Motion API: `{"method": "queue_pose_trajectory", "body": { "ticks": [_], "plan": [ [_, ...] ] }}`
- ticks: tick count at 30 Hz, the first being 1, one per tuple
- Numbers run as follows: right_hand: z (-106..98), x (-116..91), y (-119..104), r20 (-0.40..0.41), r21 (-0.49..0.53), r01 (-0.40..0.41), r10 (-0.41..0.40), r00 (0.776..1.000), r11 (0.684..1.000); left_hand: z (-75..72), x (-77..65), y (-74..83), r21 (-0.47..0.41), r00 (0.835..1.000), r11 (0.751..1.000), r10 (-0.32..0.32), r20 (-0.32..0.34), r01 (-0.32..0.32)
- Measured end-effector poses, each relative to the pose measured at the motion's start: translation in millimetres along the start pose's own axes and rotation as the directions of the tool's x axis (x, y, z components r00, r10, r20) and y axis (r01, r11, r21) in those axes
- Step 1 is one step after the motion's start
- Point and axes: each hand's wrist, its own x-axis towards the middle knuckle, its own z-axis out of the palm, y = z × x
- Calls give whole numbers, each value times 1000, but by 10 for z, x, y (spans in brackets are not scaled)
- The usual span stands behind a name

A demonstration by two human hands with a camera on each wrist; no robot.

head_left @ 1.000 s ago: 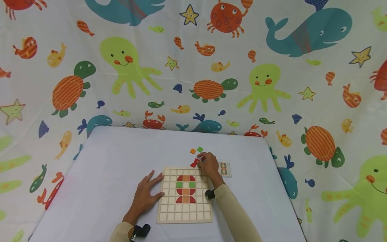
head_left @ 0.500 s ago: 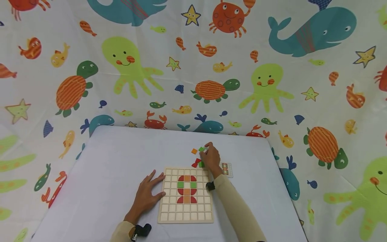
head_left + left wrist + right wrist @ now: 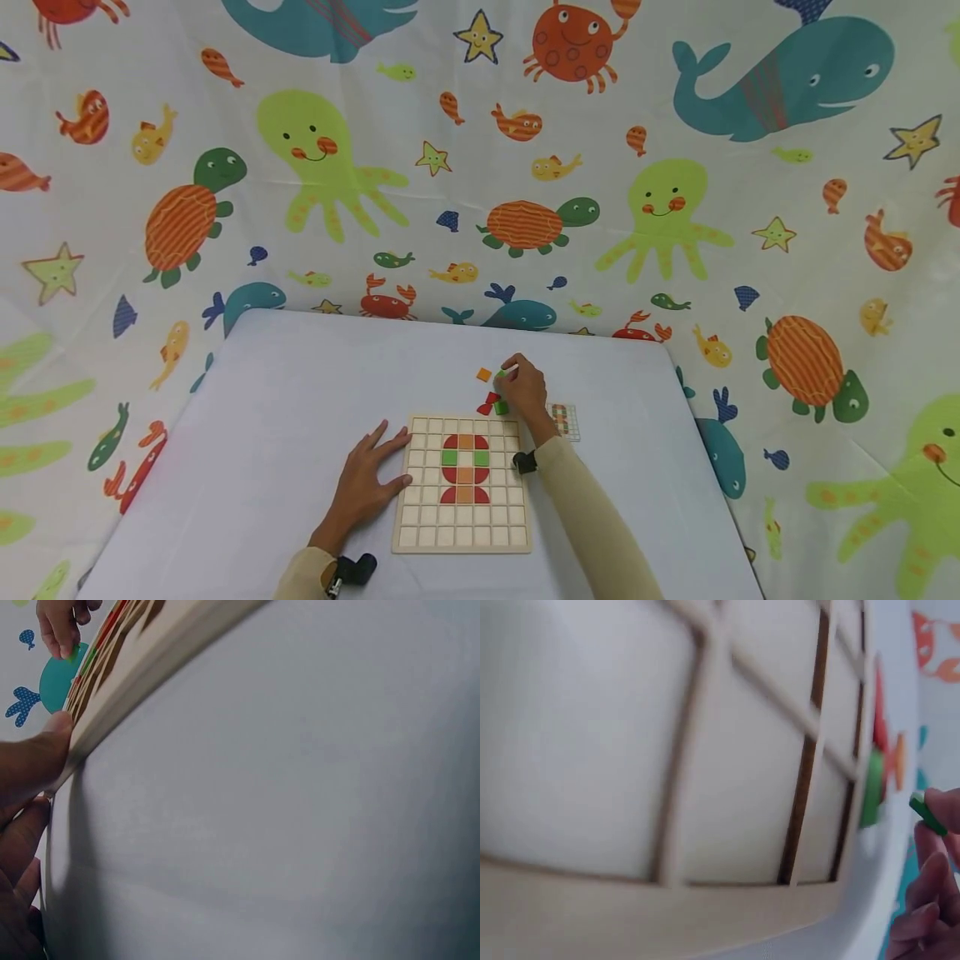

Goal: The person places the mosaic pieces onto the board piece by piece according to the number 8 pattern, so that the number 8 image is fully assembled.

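Note:
My left hand lies with fingers spread, thumb and fingertips touching the left edge of a wooden grid board. The left wrist view shows that thumb against the board's side. On the board, red, orange and green tiles form a figure in the upper middle cells. Beyond its top right corner, my right hand pinches a green tile between thumb and fingertips. Close below that hand sit a green tile and red tiles; an orange tile lies to their upper left.
A small pattern card lies right of the board, partly covered by the right wrist. The white table ends at a sea-animal curtain behind. Dark wrist cameras sit on both wrists.
My right hand has moved from the red tiles up to the far green tile and now pinches it. A green tile beside the red ones has come into view. The left hand stays put.

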Motion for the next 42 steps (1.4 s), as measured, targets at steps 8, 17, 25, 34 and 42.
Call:
{"method": "queue_pose_trajectory", "body": {
  "ticks": [8,17,25,34,42],
  "plan": [
    [-130,-613,-14,16,108,126,-128,992,986,40,42,30,14,1000,1000,2,1,-2],
    [-43,-1493,-46,116,187,24,-46,992,982,49,32,32,19,1000,1000,-15,-7,15],
    [215,-1986,-83,130,128,19,-36,991,992,79,48,16,27,1000,999,-17,3,17],
    [386,-2108,-75,22,-35,80,-79,997,996,110,39,13,33,1000,999,-4,-7,4],
    [420,-2084,-144,19,-91,106,-104,994,990,97,58,5,34,999,999,19,-28,-18]
  ]
}}
